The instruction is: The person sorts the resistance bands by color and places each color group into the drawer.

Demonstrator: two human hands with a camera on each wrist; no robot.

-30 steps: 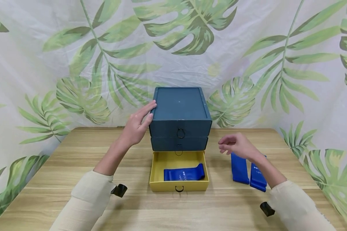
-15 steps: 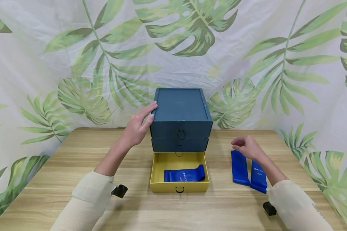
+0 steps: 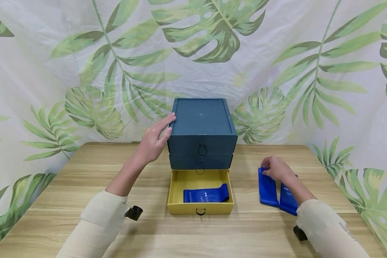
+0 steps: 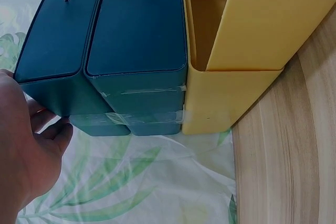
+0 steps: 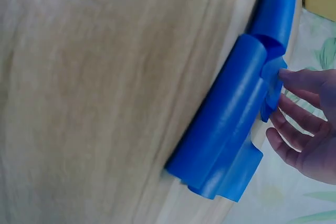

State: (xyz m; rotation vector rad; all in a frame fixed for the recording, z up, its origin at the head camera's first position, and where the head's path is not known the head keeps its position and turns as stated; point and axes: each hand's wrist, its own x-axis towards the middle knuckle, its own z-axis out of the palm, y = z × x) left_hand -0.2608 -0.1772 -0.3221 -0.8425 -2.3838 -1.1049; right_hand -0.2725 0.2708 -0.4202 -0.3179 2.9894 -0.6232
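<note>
My left hand lies with extended fingers against the left side and top edge of a dark blue drawer box. The same hand touches the box's corner in the left wrist view. Over on the right, my right hand pinches the far end of a flat blue resistance band between thumb and fingers. A second blue band lies beside it, partly hidden under the forearm. In the right wrist view the thumb meets a lifted blue flap.
Beneath the blue drawers, a yellow drawer is pulled out with another blue band inside. All stands on a wooden table. A leaf-print cloth hangs behind. Clear tape joins the box sides.
My right hand has moved right from beside the drawers to the left-hand loose band, and its fingers have closed on the band's far end. The left hand stays on the box.
</note>
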